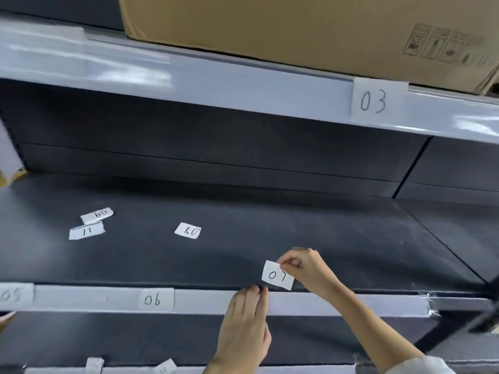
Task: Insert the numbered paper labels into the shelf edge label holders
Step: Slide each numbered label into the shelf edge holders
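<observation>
My right hand [305,268] pinches a white paper label marked 07 [278,275] by its upper right corner, holding it just above the middle shelf's edge label holder [324,303]. My left hand [245,327] has its fingertips on the top lip of that holder, just left of the label. Labels 05 [12,295] and 06 [155,300] sit in the same holder to the left. Label 03 [374,101] is in the upper shelf's holder [216,85]. Three loose labels lie on the dark shelf: 09 [97,215], 11 [86,231] and 08 [188,230].
A cardboard box [297,28] stands on the upper shelf. The dark middle shelf deck [270,225] stretches back to a dark rear panel. Two more paper slips [94,365] [165,367] show at the lower shelf's edge. A black upright [486,306] is at the right.
</observation>
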The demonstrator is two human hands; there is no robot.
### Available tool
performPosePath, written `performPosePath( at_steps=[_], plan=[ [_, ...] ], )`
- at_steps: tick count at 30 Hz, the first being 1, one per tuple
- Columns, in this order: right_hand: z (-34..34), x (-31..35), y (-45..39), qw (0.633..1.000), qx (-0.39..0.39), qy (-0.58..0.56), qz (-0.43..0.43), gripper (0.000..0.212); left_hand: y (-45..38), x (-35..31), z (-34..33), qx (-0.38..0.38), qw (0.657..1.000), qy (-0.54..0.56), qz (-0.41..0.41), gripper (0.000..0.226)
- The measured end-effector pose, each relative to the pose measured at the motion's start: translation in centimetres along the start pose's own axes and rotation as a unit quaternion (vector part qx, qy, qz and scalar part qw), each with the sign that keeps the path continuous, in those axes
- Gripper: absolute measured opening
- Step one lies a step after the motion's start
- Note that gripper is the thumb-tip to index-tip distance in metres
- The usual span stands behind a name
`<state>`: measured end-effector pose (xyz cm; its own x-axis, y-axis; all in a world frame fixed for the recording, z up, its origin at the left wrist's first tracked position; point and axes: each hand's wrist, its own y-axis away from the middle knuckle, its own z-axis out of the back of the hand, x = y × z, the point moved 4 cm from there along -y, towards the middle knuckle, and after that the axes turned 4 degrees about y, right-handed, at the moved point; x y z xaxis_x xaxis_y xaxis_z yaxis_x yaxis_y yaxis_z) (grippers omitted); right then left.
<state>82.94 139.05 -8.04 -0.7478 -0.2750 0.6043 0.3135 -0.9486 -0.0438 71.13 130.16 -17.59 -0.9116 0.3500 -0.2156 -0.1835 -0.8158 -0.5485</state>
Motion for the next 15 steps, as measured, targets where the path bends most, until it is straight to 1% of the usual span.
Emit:
performPosePath(
  at_steps=[1, 4, 8, 10, 13, 15],
  plan=[
    [0.04, -0.4, 0.17, 1.0, 0.008, -0.003, 0.003, 0.015, -0.03, -0.27, 0.11, -0.009, 1.0, -0.016, 0.009, 0.086],
    [0.21, -1.12, 0.44, 1.0, 0.015, -0.011, 0.01, 0.016, 0.14, -0.47, 0.22, -0.018, 0.998, -0.057, 0.008, 0.1],
    [0.09, -1.35, 0.89, 0.999, 0.025, -0.02, 0.016, 0.016, 0.36, -0.53, 0.76, -0.032, 0.998, -0.054, -0.013, 0.101],
    [0.11, -1.24, 0.89, 0.999, 0.034, -0.02, 0.024, 0.015, 0.43, -0.68, 0.89, -0.035, 0.997, -0.061, -0.012, 0.096],
    [0.38, -0.87, 0.61, 0.999, 0.03, -0.024, 0.036, 0.013, 0.69, -0.76, 0.88, -0.023, 0.997, -0.073, -0.001, 0.076],
    [0.24, -0.74, 0.58, 0.998, 0.038, -0.015, 0.043, 0.012, 0.73, -0.74, 0.98, -0.012, 0.997, -0.072, 0.008, 0.069]
  ],
)
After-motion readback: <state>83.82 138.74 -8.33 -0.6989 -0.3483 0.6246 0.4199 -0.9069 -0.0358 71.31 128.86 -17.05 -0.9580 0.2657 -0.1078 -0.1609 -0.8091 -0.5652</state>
